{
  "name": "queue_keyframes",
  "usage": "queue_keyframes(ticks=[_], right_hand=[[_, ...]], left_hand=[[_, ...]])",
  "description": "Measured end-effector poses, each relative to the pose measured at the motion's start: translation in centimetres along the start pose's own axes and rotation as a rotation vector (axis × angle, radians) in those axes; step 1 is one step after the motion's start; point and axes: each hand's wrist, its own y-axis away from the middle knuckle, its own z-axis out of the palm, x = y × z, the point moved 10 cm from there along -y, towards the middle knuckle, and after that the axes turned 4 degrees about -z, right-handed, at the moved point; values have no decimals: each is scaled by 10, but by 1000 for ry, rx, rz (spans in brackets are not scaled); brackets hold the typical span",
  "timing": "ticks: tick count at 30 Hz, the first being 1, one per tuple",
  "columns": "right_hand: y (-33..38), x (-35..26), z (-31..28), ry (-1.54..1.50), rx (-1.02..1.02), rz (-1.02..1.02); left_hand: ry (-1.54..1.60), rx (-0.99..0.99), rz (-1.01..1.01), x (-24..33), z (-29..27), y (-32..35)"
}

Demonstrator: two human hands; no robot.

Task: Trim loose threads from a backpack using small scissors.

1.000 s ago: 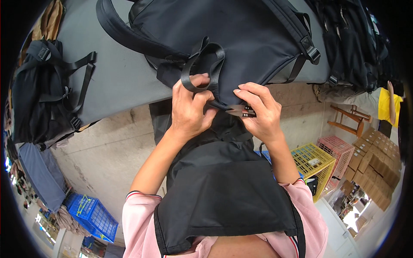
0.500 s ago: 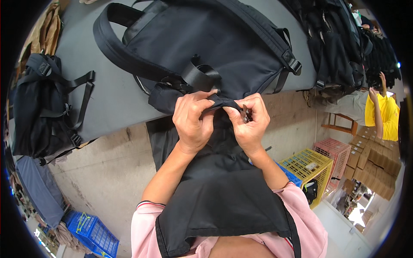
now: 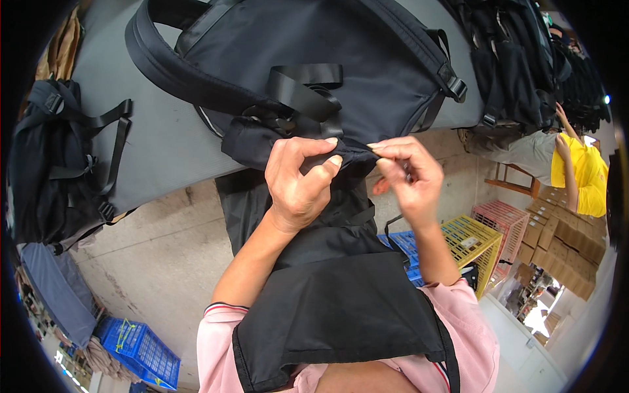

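Observation:
A black backpack lies on the grey table, its lower edge at the table's front. My left hand pinches a fold of black fabric at that edge between thumb and fingers. Close beside it, my right hand is closed in a pinch on the same fabric edge. Something small and dark sits within the right hand's curled fingers, mostly hidden, so I cannot name it. A black webbing strap curls on the bag just above my hands. The padded shoulder strap arches to the left.
On the grey table, another black backpack lies at left and more black bags are piled at right. Blue, yellow and pink crates stand below. A person in yellow is at far right, near stacked cartons.
My right hand has shifted right and turned, its fingertips drawing the fabric edge outward. My left thumb and fingers have moved slightly right. The bag has slid a little up and the webbing lies differently.

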Motion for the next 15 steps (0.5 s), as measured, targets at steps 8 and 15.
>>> queue_keyframes(ticks=[8,15], right_hand=[[-65,-38,48,109,-685,-243],[-69,-31,85,115,-1087,-212]], left_hand=[[25,-23,-26,1,4,-5],[31,-18,-47,-3,3,-3]])
